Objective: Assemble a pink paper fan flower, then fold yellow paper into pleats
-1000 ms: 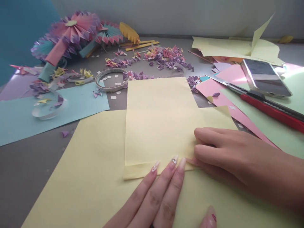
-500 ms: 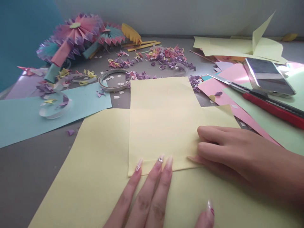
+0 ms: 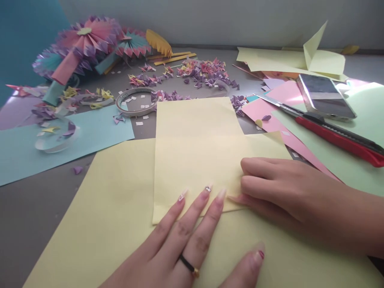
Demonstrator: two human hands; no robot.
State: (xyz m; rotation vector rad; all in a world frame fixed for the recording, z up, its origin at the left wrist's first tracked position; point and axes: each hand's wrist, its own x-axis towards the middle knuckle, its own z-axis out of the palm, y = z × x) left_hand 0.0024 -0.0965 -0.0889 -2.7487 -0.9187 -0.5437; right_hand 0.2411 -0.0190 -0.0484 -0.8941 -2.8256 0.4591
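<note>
Left hand (image 3: pixel 186 248) at the desk's near edge, palm down, opened flat, gripping nothing. A dark ring (image 3: pixel 189 266) sits on one finger. Three fingertips (image 3: pixel 207 192) press on the near edge of the folded yellow paper (image 3: pixel 195 160). That paper lies on the big yellow sheet (image 3: pixel 105 224), mid-desk, just ahead of both hands, its far part overhanging the sheet's far edge. Right hand (image 3: pixel 285 196) comes in from the right edge, fingers loosely curled, tips against the paper's near-right corner; cannot tell whether it pinches the edge.

Blue sheet (image 3: pixel 90 136) lies toward the left edge, tape roll (image 3: pixel 132 102) just beyond it. Pink sheet (image 3: pixel 270 116) and red utility knife (image 3: pixel 339 138) lie to the right, phone (image 3: pixel 324 96) behind the knife. Purple scraps (image 3: pixel 207 72) are scattered farther back. Paper fans (image 3: pixel 84 44) sit in the far left corner.
</note>
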